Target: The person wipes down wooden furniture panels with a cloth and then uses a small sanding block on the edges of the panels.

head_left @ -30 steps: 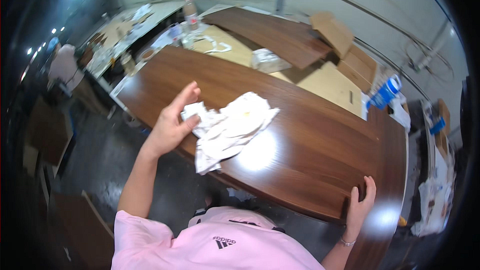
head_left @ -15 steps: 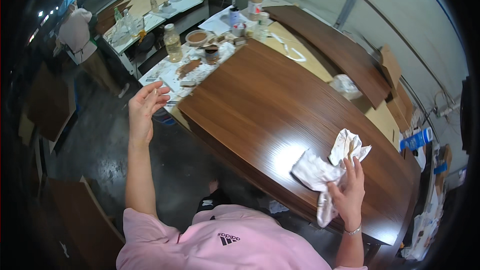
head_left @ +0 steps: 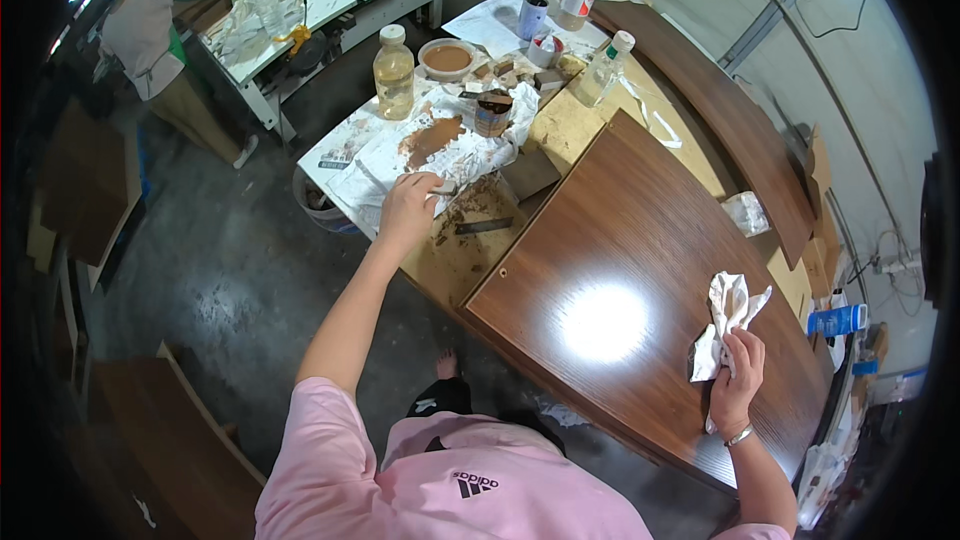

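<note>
A wide brown wood-grain panel [head_left: 560,240] lies on the worktable, with a bright glare on its glossy top. My right hand [head_left: 738,372] rests near the panel's right side, its fingers closed on a crumpled white cloth [head_left: 712,348]. At the table's left end, my left hand [head_left: 408,208] has its fingers on a small greyish block [head_left: 443,188] at the edge of the stained white paper [head_left: 365,180]; its thumb is mostly hidden. Just right of that hand, a dark flat strip [head_left: 484,226] lies on the dusty board.
Beyond my left hand stand a bottle of yellowish liquid [head_left: 394,75], a bowl of brown paste [head_left: 447,59] and a stained can [head_left: 493,114]. Another brown panel [head_left: 720,110] lies behind. A co-worker [head_left: 150,30] stands at the far-left bench. A bucket [head_left: 325,202] sits below the table.
My left hand has come down from the air onto the small block. My right hand has gathered the spread cloth. More tabletop shows between the papers and the panel; the view has shifted.
</note>
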